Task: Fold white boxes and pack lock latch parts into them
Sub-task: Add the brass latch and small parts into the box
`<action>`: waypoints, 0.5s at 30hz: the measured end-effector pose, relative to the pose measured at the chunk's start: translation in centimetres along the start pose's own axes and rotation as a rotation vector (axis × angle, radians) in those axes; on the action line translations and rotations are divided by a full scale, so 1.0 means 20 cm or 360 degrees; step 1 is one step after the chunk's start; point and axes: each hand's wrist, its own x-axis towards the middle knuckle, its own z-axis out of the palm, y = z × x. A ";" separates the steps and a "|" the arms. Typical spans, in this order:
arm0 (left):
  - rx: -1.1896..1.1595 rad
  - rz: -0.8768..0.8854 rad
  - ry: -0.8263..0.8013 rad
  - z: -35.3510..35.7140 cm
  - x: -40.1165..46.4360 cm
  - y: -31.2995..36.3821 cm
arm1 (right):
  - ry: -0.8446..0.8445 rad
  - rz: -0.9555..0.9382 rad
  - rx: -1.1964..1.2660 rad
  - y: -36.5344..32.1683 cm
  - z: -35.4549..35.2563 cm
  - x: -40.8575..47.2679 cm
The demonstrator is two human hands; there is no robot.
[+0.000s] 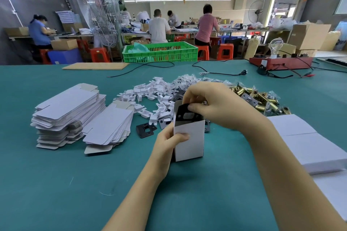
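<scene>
My left hand (170, 141) grips a folded white box (189, 140), held upright with its top open, above the green table (75, 184). My right hand (210, 105) pinches a black strike plate (185, 113) that sits partly inside the box's mouth. Another black strike plate (146, 130) lies on the table just left of the box. Two stacks of flat white box blanks (71, 112) lie at the left. A heap of small white plastic parts (150, 95) spreads behind the box. Brass latch bolts (262, 97) in clear bags are piled at the right.
Finished white boxes (308, 144) lie at the right edge. Behind the piles run black cables with a plug (243, 72), a red test box with a bulb (281, 62), a cardboard sheet (95, 66) and a green crate (161, 51). Several people work at far benches.
</scene>
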 end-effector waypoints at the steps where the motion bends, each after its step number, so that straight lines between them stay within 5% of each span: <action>1: 0.0003 -0.0009 0.0002 0.00 0.00 0.00 | -0.0012 0.0002 -0.0013 0.00 0.01 0.00; 11: -0.0003 -0.0002 0.0028 0.00 0.00 0.00 | -0.0109 0.0040 0.0167 0.04 0.06 0.01; 15: -0.0031 -0.0011 0.0025 0.00 0.01 -0.01 | 0.0131 0.0086 0.0229 0.06 0.01 0.01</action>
